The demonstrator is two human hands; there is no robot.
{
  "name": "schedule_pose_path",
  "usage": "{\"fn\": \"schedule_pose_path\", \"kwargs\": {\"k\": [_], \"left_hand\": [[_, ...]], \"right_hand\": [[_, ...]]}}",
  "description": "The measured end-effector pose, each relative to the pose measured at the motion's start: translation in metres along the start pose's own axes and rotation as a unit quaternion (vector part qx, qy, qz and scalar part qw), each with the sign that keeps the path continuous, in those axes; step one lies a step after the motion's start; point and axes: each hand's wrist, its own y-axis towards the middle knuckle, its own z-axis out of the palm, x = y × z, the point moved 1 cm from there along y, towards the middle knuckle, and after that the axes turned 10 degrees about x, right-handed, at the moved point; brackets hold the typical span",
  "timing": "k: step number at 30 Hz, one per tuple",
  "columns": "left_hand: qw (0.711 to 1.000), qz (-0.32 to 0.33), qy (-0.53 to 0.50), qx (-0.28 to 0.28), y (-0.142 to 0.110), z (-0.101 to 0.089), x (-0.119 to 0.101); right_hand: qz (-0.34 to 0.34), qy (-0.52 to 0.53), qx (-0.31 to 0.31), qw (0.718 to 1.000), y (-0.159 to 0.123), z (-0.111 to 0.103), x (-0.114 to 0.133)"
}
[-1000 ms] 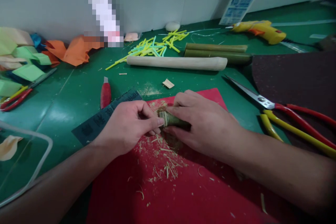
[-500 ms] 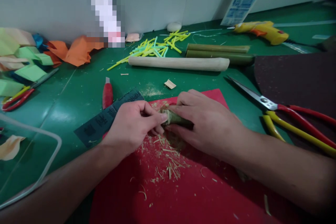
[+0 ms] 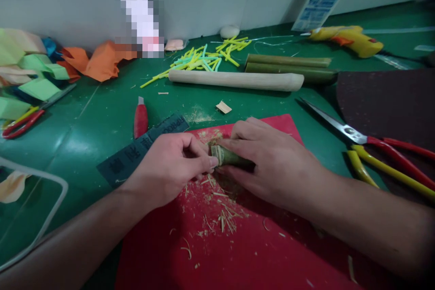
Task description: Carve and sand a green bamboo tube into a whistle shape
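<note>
A short green bamboo piece (image 3: pixel 227 157) lies across a red cutting mat (image 3: pixel 238 244). My right hand (image 3: pixel 272 163) is wrapped over it and holds it down. My left hand (image 3: pixel 170 167) is closed, its fingertips pinched at the pale cut end of the bamboo piece; whether they hold anything small there is hidden. Bamboo shavings (image 3: pixel 217 213) are scattered on the mat just below both hands.
A red-handled knife (image 3: pixel 140 119) and a dark sandpaper sheet (image 3: pixel 142 147) lie left of the mat. Behind are a pale wooden stick (image 3: pixel 238 80), green bamboo lengths (image 3: pixel 288 65), cut straws (image 3: pixel 200 60) and a yellow glue gun (image 3: pixel 350 38). Scissors (image 3: pixel 374 149) lie right, coloured paper (image 3: pixel 37 77) left.
The hands and bamboo piece stay where they were; the left fingertips shift slightly at the cut end. The view has drifted a little.
</note>
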Motion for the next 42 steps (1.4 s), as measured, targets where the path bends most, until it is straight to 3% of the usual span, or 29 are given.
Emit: {"fn": "schedule_pose_path", "kwargs": {"k": [6, 16, 24, 31, 38, 42], "left_hand": [[0.997, -0.009, -0.030, -0.068, 0.012, 0.008, 0.000], [1.000, -0.019, -0.004, 0.023, -0.004, -0.005, -0.001], [0.998, -0.019, -0.003, -0.055, 0.010, 0.004, -0.002], [1.000, -0.005, 0.001, -0.012, 0.002, 0.001, -0.001], [0.998, -0.021, 0.001, -0.063, 0.007, 0.006, -0.005], [0.998, -0.006, 0.028, -0.049, 0.005, 0.004, -0.006]], "right_hand": [[0.020, -0.007, 0.023, 1.000, -0.002, 0.003, 0.003], [0.040, -0.007, 0.035, 0.999, -0.001, 0.000, 0.004], [0.033, -0.004, 0.038, 0.999, -0.001, 0.001, 0.004], [0.045, -0.008, 0.035, 0.998, -0.001, 0.002, 0.003], [0.052, -0.014, 0.036, 0.998, 0.001, 0.001, 0.003], [0.052, -0.010, 0.033, 0.998, 0.000, 0.000, 0.002]]}}
